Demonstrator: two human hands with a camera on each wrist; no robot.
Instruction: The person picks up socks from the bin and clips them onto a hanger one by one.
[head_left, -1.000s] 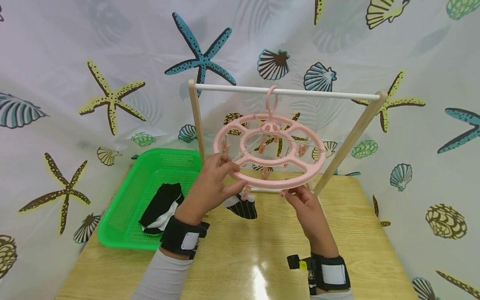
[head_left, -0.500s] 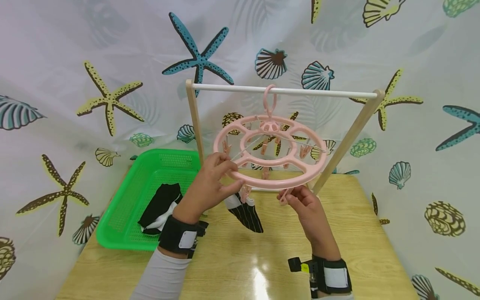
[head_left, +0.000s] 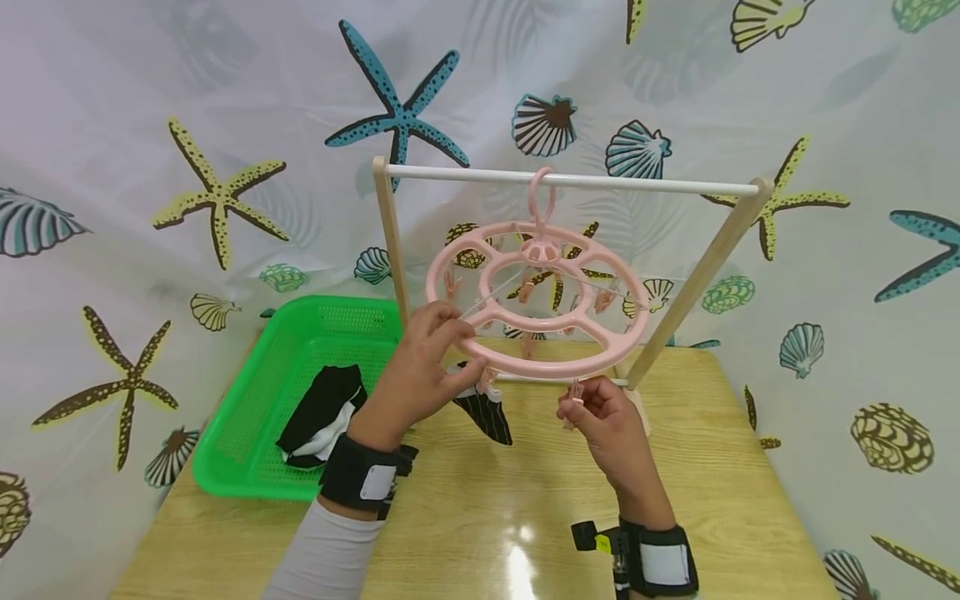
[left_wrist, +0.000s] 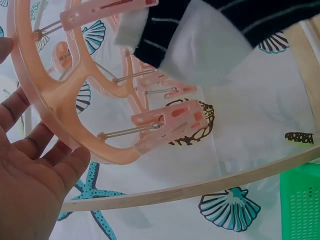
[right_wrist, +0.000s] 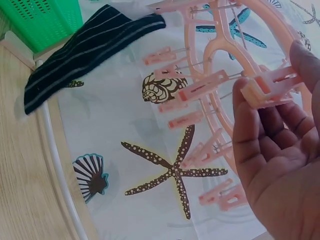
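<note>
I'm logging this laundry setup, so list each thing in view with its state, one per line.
Pink round hanger: hooked on the rack's rail, tilted.
Striped sock: clipped to the hanger, dangling.
Left hand: grips the hanger's rim.
Right hand: pinches a pink clip.
Green basket: on the table, holding black and white cloth.
Wooden rack: upright on the table.

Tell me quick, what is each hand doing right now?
Left hand: grips the rim of the pink clip hanger.
Right hand: pinches one pink clip that hangs from the hanger's front edge.
</note>
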